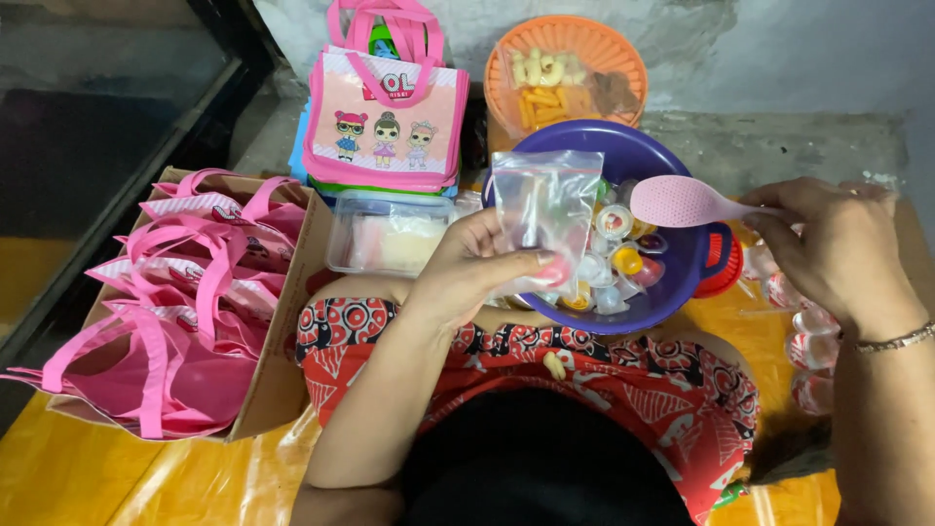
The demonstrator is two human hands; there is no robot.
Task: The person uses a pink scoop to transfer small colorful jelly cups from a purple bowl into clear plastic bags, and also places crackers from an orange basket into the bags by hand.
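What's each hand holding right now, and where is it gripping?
Left hand pinches a clear plastic bag at its lower edge. Right hand holds a pink spoon by its handle end.

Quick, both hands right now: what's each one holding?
Left hand: closed on a clear plastic bag, held up over the purple bowl.
Right hand: closed on the handle of a pink spoon.

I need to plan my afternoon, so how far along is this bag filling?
Done: filled clear packets lie by the right hand. In hand: left hand holds an empty-looking clear bag; right holds a pink spoon. Left: purple bowl holds many jelly cups.
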